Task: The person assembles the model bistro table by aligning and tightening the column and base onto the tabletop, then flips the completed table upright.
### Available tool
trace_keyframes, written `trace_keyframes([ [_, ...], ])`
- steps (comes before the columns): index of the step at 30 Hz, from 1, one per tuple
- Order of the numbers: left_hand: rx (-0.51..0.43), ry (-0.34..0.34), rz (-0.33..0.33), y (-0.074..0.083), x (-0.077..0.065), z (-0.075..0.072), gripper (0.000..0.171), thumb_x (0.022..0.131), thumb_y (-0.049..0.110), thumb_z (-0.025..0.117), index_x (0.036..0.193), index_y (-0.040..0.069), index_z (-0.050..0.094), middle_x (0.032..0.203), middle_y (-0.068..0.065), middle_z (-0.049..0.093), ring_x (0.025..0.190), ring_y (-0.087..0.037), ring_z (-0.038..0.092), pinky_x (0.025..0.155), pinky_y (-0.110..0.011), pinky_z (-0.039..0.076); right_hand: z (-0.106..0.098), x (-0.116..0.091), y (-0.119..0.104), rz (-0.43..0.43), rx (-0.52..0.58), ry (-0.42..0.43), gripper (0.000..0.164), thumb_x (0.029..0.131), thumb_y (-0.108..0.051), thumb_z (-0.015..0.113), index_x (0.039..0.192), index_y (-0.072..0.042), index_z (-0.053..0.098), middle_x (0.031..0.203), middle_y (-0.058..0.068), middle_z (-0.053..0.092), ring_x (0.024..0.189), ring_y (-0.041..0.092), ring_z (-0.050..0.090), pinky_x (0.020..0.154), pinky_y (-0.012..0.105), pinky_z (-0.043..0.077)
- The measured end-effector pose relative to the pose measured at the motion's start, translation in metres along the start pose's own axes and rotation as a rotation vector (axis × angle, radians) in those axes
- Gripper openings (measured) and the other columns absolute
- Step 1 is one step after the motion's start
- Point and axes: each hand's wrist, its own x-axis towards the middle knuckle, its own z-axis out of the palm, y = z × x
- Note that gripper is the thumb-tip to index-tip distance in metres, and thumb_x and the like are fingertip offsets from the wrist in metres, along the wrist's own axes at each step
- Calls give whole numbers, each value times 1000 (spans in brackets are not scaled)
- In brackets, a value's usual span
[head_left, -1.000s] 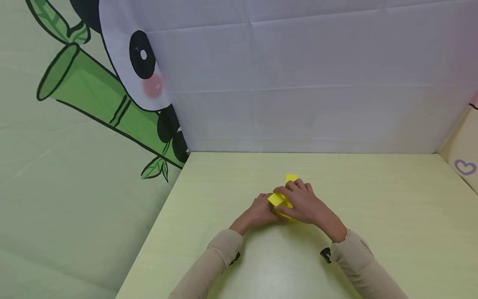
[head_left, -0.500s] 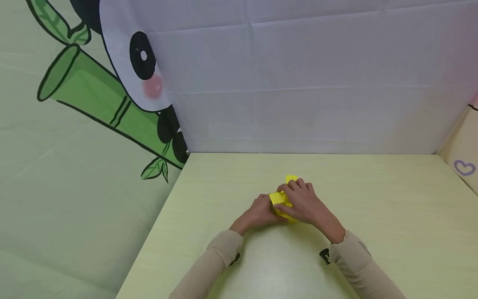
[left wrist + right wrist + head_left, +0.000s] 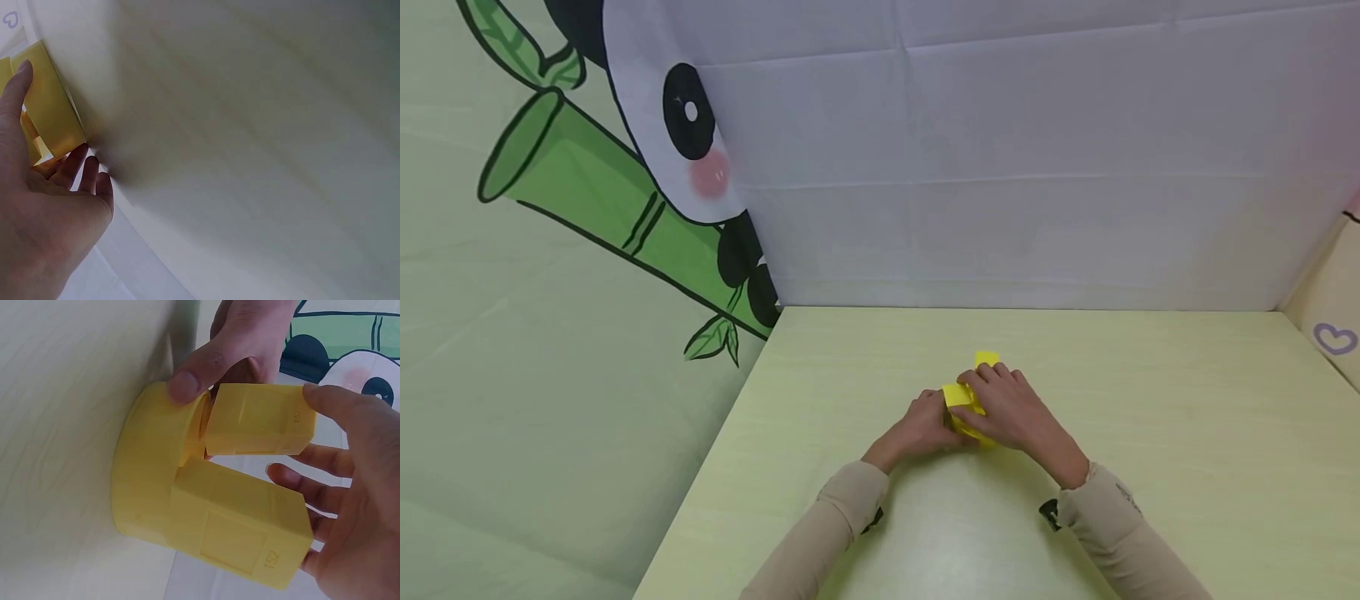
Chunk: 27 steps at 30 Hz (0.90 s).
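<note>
A curved yellow piece point(image 3: 144, 475) stands on the table, its hollow inner side partly showing. My left hand point(image 3: 922, 427) grips it, thumb point(image 3: 185, 385) on its near face and fingertips low by the tabletop. My right hand point(image 3: 1011, 410) pinches a yellow rectangular block point(image 3: 259, 419) between thumb and fingers, right at the curved piece's upper rim. A second yellow block point(image 3: 244, 519), embossed "152", rises from the same rim beside it. In the head view, its far end point(image 3: 987, 358) shows beyond the right fingers; the hands hide most of the curved piece.
The pale wooden table point(image 3: 1150, 433) meets a white cloth backdrop point(image 3: 1000, 167) at its far edge. A green cloth with a panda and bamboo print point(image 3: 602, 183) hangs at the left. Dark straps point(image 3: 1050, 514) show at the sleeve cuffs.
The pinched block has turned, its top going from a diamond to a squarer outline in the head view. The right hand has turned slightly with it; the left hand keeps its place.
</note>
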Motion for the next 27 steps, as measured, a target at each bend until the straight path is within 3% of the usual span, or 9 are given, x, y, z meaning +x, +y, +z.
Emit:
trace_keyframes([
  [7,21,-1,-4,1,-1,-1,72,85,48,85,143,18,56,132,3,63,126,-26,49,107,-47,39,2,1,-2,12,-7,35,36,95,-32,75,116,-3,68,101,9,63,92,30,54,75,46,47],
  [14,0,-10,-37,0,0,1,65,84,47,86,136,18,60,124,5,64,126,-25,47,106,-45,39,5,2,-4,45,-13,56,40,95,-32,74,118,1,68,105,13,66,95,33,59,79,50,49],
  [18,5,-6,-40,0,1,2,65,84,47,86,136,18,61,121,6,65,124,-25,48,105,-44,40,6,4,-5,78,-46,54,37,95,-34,74,108,0,68,98,11,65,90,31,58,75,49,49],
  [24,-19,-12,-68,1,1,2,65,83,47,87,134,17,61,118,7,64,124,-24,46,104,-43,41,6,4,-6,111,-39,47,44,95,-39,72,115,-1,69,106,13,67,97,35,58,82,54,48],
  [27,-16,-8,-60,1,1,2,65,83,47,87,134,17,61,119,7,64,125,-24,46,106,-44,40,6,4,-6,121,-45,60,40,94,-38,71,107,-1,68,99,11,65,92,33,56,81,53,47],
])
